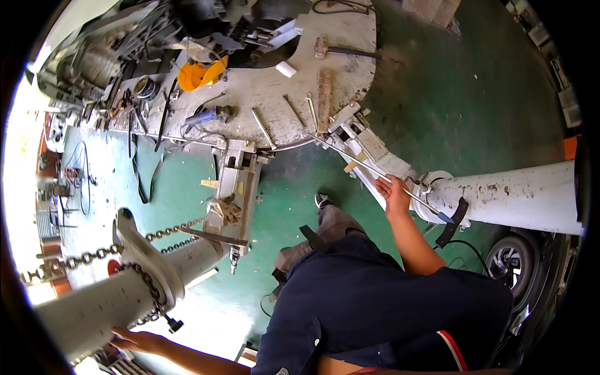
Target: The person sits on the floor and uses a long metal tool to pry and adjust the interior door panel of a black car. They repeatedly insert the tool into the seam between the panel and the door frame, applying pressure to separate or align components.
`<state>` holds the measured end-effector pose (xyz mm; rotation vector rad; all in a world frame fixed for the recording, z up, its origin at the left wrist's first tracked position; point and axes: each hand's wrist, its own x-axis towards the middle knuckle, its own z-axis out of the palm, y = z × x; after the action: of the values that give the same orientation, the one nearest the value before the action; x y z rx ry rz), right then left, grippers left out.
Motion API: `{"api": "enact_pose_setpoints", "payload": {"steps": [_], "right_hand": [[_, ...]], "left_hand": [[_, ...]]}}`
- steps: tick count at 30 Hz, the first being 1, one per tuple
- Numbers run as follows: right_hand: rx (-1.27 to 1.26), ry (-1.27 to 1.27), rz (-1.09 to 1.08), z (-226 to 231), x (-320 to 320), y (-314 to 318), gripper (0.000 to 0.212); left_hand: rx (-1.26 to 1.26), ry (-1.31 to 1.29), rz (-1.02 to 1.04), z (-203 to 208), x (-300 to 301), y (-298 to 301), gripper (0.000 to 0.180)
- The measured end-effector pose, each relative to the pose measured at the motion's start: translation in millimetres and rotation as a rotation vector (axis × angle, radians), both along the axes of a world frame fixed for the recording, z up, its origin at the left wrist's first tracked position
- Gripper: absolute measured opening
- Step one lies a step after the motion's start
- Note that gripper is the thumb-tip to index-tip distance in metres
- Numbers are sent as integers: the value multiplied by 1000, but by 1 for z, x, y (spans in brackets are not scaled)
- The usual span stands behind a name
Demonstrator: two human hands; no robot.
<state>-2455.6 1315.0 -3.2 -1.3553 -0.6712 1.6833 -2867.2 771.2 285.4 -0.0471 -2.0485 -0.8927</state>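
My right hand [394, 192] is closed around a long thin metal rod [359, 162], right of my body. One end of the rod reaches the platform's edge; its other end has a blue-and-dark grip-like part [444, 217] near a white column [512, 194]. At the lower left, my left hand [129, 339] lies with fingers stretched out against a thick grey column [87, 315]. A dark chain [150, 287] wraps this column beside its pale metal collar [153, 259]. How firmly the left fingers touch the column is partly hidden.
Ahead stands a metal platform [256, 94] holding a hammer [344, 51], an angle grinder [209, 115], a wrench [312, 111] and a yellow piece [201, 74]. A work glove [226, 210] rests on a clamp arm [240, 178]. A car wheel [511, 265] is at the right.
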Motion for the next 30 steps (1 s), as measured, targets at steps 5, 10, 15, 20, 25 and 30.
{"api": "enact_pose_setpoints", "payload": {"steps": [5,10,15,20,25,30], "right_hand": [[-56,23,-26,-4,6,3,33],[-183,49,-148,-34,25,-15,34],[-182,-26,-117,-17,-3,-18,38],[46,-271,83,5,-85,39,48],[325,-625,291,50,-178,127,57],[591,-962,515,57,-261,213,74]], "left_hand": [[272,77,93,-5,-23,78,85],[209,140,108,-19,-32,86,85],[170,217,125,-41,-36,83,85],[139,276,168,-47,-38,64,86],[99,363,196,-40,-46,50,86],[-75,308,273,-33,-39,28,88]]}}
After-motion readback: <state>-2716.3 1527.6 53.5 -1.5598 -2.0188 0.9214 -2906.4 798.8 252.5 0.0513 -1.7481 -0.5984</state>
